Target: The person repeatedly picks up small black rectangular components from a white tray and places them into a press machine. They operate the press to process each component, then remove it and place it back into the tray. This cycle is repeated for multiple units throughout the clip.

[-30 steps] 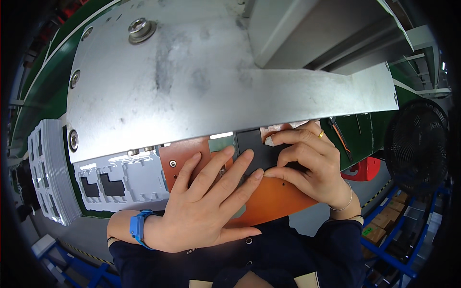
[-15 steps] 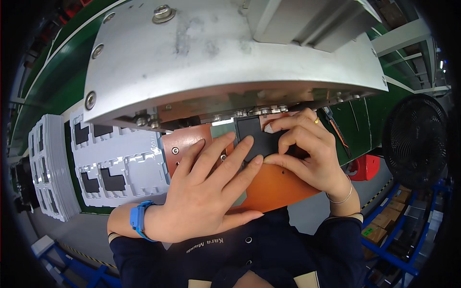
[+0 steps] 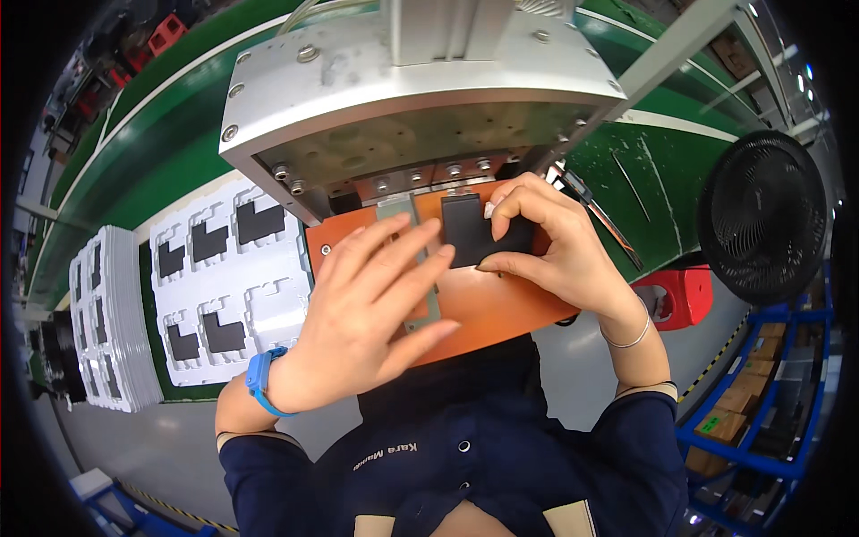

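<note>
"Green-topped table (image 3: 667, 183) beyond; where's your flat black angular piece (image 3: 462, 231)?"

"On the smooth orange plate (image 3: 488, 309), between your finger-spread left hand (image 3: 344, 313) and nearer right hand (image 3: 559, 246), whose grip I can't tell."

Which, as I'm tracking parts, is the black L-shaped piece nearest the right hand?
The piece on the orange plate, partly hidden by the right hand; five others lie in the white tray.

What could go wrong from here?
The right hand is at the black piece, so a nudge might skew it on the orange plate. That hand also looks close to the metal machine and could bump it. The left hand hides part of the plate, perhaps a misfit too.
</note>
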`<state>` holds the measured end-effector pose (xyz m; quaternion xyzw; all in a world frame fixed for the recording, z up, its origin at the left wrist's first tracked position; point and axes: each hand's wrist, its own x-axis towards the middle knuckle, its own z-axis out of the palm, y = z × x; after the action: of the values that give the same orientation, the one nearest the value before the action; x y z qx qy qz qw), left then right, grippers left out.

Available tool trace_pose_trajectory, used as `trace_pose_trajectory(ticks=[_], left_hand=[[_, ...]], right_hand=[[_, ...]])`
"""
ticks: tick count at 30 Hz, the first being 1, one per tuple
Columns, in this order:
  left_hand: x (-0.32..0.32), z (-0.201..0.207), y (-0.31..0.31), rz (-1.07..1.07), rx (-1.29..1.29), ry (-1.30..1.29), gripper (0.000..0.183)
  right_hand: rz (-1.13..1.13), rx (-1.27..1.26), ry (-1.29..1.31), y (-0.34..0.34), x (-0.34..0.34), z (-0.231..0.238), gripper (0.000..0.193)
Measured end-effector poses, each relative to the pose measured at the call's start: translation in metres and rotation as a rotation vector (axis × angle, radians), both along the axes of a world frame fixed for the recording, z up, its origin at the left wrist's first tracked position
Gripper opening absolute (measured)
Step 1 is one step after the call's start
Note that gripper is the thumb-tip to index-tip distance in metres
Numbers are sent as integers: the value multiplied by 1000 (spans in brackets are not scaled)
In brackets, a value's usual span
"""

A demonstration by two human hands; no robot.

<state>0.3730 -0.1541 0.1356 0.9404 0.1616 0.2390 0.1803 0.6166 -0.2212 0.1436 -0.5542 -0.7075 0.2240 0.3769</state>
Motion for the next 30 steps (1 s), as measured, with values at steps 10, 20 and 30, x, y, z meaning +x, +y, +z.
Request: trace_pose_trajectory(ticks=[10, 20, 30], left_hand=[[7, 31, -10, -222, -1391, 11, 30], [3, 20, -3, -87, -1430, -146, 17], [12, 13, 12, 10, -1459, -224, 31]], right_hand=[[210, 569, -162, -63, -37, 39, 9], [-685, 228, -309, -57, 91, -48, 42], [-832, -225, -341, -51, 158, -109, 25]])
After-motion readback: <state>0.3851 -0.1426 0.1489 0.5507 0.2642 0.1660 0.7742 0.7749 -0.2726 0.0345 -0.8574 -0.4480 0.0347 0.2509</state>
